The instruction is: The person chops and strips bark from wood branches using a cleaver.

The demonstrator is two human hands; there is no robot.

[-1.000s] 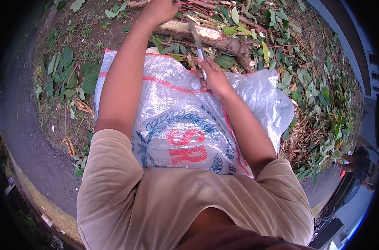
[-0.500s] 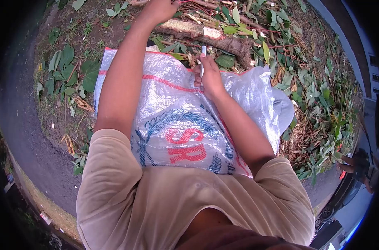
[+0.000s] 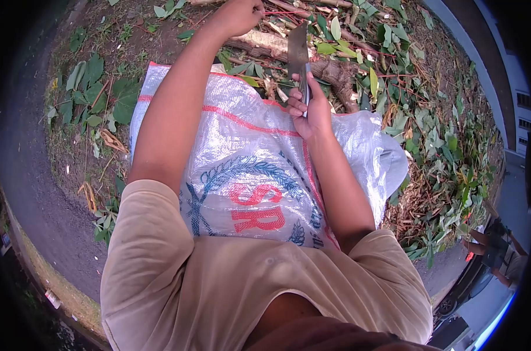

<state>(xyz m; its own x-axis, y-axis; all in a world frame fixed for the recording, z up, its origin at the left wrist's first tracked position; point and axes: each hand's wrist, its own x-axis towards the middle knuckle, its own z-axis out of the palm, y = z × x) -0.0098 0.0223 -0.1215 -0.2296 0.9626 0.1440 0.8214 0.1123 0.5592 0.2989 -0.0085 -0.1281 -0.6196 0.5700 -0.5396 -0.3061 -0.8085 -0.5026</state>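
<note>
My right hand (image 3: 311, 108) is wrapped around the handle of a cleaver (image 3: 298, 50). Its broad blade points away from me, over a thick cut branch (image 3: 332, 73) with pale, stripped wood and rough brown bark. At the top of the view, my left hand (image 3: 245, 16) is closed, its fingertips pinching what looks like a thin red stem (image 3: 283, 11). A white woven plastic sack (image 3: 248, 146) with red stripes and blue and red print covers my lap beneath both forearms.
Cut branches and green leaves (image 3: 394, 35) litter the ground ahead. More leaves (image 3: 125, 99) lie to the left, and wood chips (image 3: 417, 199) to the right. A paved road (image 3: 31, 158) runs along the left. Another person (image 3: 493, 248) is at the far right, near a parked car.
The cleaver has turned so its flat side shows, and it has risen slightly with my right hand shifting right. My left hand has moved a little right and closer to me.
</note>
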